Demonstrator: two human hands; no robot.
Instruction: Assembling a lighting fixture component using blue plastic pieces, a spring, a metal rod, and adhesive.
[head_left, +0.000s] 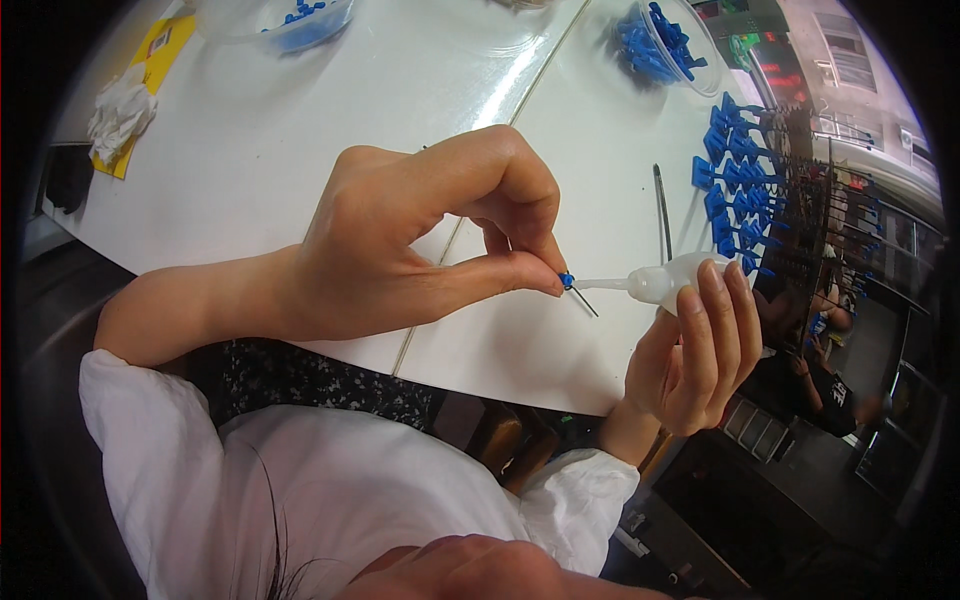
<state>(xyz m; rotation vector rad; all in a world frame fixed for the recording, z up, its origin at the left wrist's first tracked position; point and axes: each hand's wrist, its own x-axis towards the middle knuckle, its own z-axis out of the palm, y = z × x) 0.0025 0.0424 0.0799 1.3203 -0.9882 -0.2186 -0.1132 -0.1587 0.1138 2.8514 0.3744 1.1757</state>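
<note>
Left hand (400, 250): thumb and forefinger are pinched tight on a small blue-hubbed pin (568, 281). The blue hub sits right at the fingertips (545, 275); the thin metal shaft projects down and to the right of them. The remaining fingers are curled behind the forefinger.

Right hand (695, 350): closed around a small translucent squeeze bottle (672, 280), fingers wrapped over its body. The bottle's slender nozzle points left, toward the left hand, and its tip meets the blue hub or stands just beside it; actual contact cannot be confirmed.

Both hands are held above the near edge of a white table (300, 150).

Beyond the right hand, a dark wire rack (790, 200) carries rows of blue-hubbed pieces (735, 180). A thin dark rod (662, 210) lies on the table between the hands and the rack. Farther out, beyond the right hand, a clear bowl (690, 70) holds loose blue parts; a second clear bowl (300, 25) stands well beyond the left hand. Far to the left of the left hand, a crumpled white cloth (120, 110) rests on a yellow sheet (160, 45).
</note>
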